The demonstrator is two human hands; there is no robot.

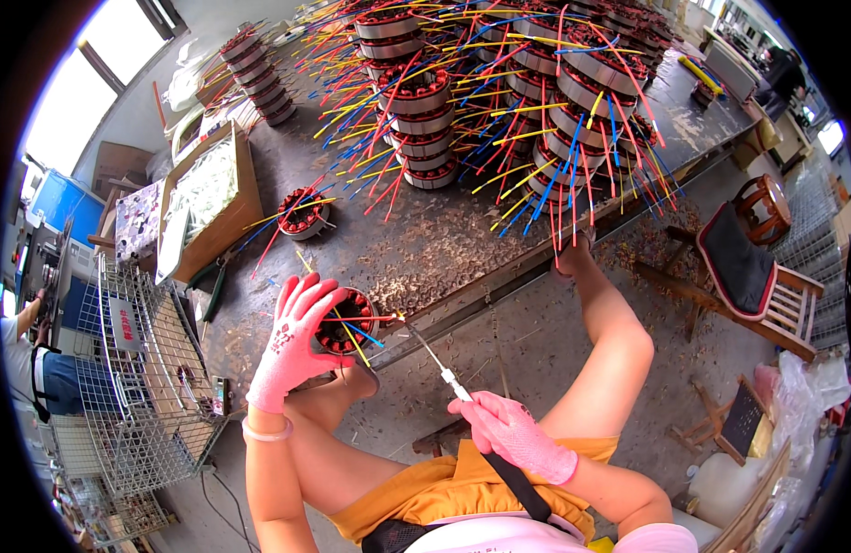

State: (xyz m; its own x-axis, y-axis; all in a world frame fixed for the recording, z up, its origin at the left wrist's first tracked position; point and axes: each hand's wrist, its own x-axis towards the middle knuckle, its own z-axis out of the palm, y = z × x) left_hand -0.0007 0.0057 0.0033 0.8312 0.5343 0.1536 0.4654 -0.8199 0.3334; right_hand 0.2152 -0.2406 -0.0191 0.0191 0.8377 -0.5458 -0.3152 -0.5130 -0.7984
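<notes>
My left hand (pixel 299 339), in a pink glove, grips the left side of a motor stator (pixel 363 304) near the table's front edge. Its fingers lie along the back of the ring and the thumb is at the front. Red, blue and yellow wires stick out of the stator to the right. My right hand (pixel 517 431), also gloved in pink, is closed around a thin-shafted tool (pixel 432 355) with a white collar. The tool's tip is close to the end of a red wire; whether they touch, I cannot tell. Another wired stator (pixel 304 214) lies just behind, on the table.
Tall stacks of wired stators (pixel 416 124) stand at the back, with wires spreading outward. A smaller stack (pixel 258 76) is far left. Beside it sit a cardboard box (pixel 246 175), dark-handled pliers (pixel 215 293) and a wire cart (pixel 149 369). A chair (pixel 739 263) stands right.
</notes>
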